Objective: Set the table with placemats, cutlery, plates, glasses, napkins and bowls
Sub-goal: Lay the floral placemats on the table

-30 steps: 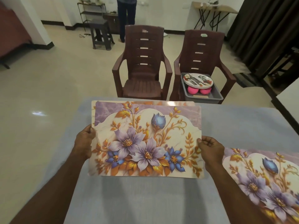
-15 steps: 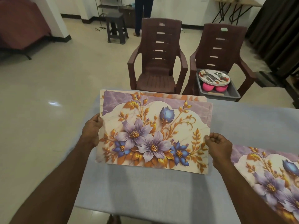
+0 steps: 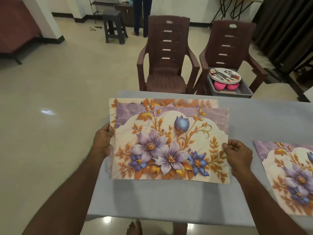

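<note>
Two floral placemats are stacked in my hands above the grey table [image 3: 152, 197]. The top placemat [image 3: 171, 145] shows purple and blue flowers with gold leaves. A second placemat [image 3: 203, 103] peeks out behind it along the far and left edges. My left hand [image 3: 102, 141] grips the stack's left edge. Its right edge is pinched by my right hand [image 3: 238, 154]. Another floral placemat [image 3: 288, 175] lies flat on the table at the right.
Two brown plastic chairs stand past the table's far edge, the left chair [image 3: 166, 65] bare. On the right chair [image 3: 232, 48] a grey tub [image 3: 245, 92] carries a plate [image 3: 224, 77] with cutlery and pink bowls [image 3: 220, 85]. A person's legs [image 3: 140, 16] and a stool [image 3: 114, 26] are farther back.
The view shifted left, so the held placemats and the table sit further right in frame. The lower placemat now shows more along the left and far edges. Both hands keep their hold.
</note>
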